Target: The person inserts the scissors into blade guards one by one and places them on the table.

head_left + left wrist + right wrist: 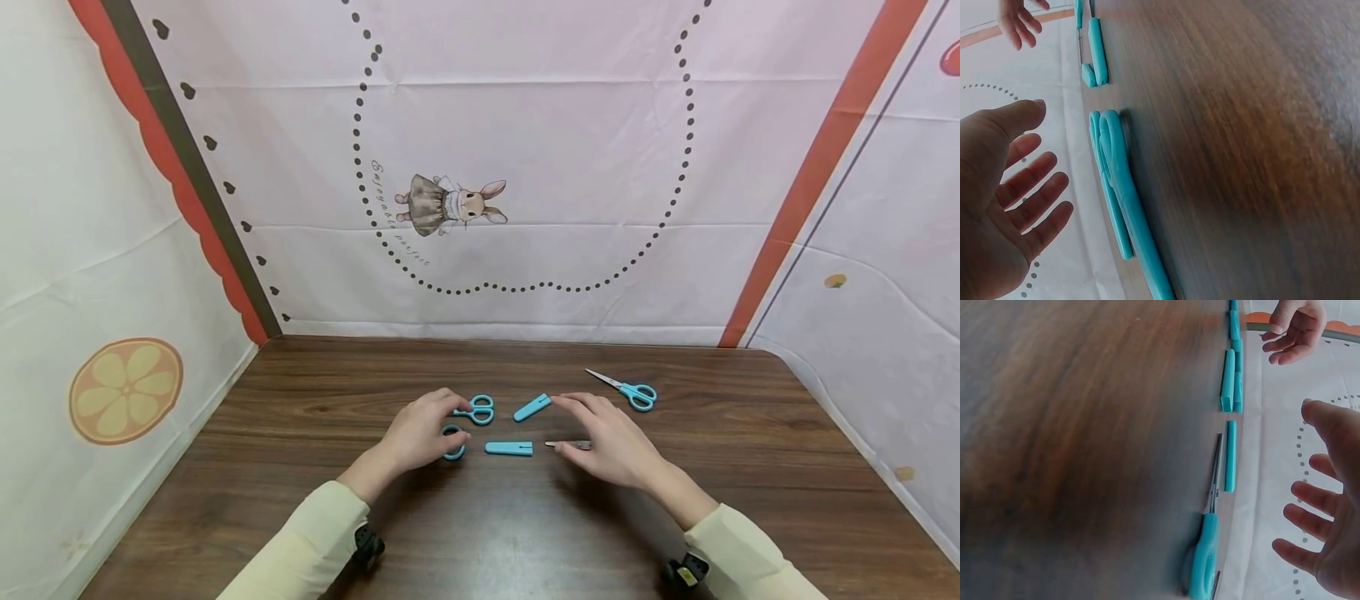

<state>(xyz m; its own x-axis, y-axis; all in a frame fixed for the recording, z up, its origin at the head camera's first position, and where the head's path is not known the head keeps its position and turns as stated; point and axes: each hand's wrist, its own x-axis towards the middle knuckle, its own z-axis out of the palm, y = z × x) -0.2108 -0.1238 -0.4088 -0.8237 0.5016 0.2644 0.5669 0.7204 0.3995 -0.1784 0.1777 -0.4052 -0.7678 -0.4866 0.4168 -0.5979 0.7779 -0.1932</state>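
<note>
My left hand (427,429) hovers over two pairs of blue-handled scissors on the table. One pair (483,409) lies farther back, the other (454,452) nearer; the hand hides much of both. In the left wrist view, blue covers run along where the blades of these scissors (1124,169) would be. My right hand (611,442), fingers apart, is above a third pair of scissors (1202,556) whose bare blades (562,443) point left. Between the hands lie two blue blade covers, one slanted (532,407), one level (508,448). Neither hand holds anything.
A fourth pair of scissors (637,396), bare-bladed, lies behind the right hand, tips toward the back left. Brown wood-grain table (300,392) lies under everything. Printed white cloth (562,167) hangs at the back and both sides.
</note>
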